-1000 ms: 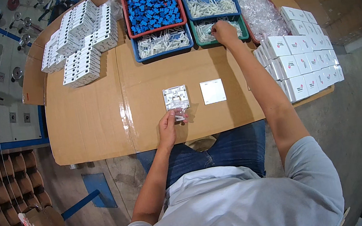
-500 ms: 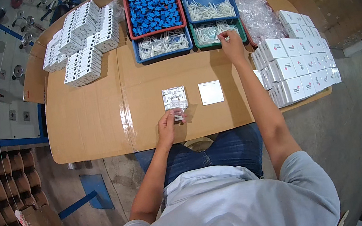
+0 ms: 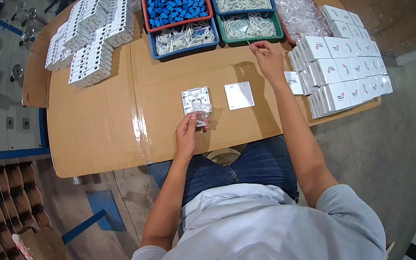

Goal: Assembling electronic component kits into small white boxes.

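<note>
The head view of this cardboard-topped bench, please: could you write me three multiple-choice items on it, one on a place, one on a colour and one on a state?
1. Where is the right hand?
A. just in front of the green tray
B. on the stack of white boxes
C. in the lap

2. What colour are the small parts in the red tray?
A. white
B. blue
C. yellow

3. What is the left hand doing?
A. lying flat and empty
B. pinching a small clear bag at the white base plate
C. lifting the flat white cover

Answers:
1 A: the hand is raised over the cardboard top beside the green tray, a thin white piece at its fingertips.
2 B: blue pieces fill that tray.
3 B: its fingers grip the small clear bag at the near edge of the white base plate; the flat white cover lies untouched.
</note>
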### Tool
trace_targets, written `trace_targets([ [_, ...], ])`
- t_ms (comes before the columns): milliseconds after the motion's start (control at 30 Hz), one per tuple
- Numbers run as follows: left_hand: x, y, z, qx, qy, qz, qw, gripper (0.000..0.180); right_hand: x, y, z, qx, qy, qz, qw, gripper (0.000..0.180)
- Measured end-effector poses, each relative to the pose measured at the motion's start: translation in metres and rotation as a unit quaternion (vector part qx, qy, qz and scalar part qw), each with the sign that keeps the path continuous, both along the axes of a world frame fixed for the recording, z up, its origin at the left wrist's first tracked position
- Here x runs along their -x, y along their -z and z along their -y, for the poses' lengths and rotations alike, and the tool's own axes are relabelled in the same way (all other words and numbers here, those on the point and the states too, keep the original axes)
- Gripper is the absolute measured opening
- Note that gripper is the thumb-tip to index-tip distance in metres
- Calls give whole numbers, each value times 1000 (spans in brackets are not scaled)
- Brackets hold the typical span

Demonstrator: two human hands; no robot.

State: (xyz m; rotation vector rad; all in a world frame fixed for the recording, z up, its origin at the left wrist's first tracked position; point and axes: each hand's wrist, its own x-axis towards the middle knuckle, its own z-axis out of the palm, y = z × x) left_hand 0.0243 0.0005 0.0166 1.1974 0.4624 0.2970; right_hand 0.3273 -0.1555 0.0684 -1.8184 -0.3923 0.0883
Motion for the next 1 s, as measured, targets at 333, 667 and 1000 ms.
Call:
trace_targets([
  [333, 0, 7, 1, -19, -8, 9, 1000, 38, 84, -15, -4, -100, -110, -124, 981, 10],
  [667, -3, -1, 2, -4, -3, 29, 1000, 36, 127, -13, -16, -40, -195, -135, 971, 12],
  [1000, -2, 6, 4, -2, -8, 26, 1000, 26, 145, -9, -23, 31, -220, -105, 969, 15],
])
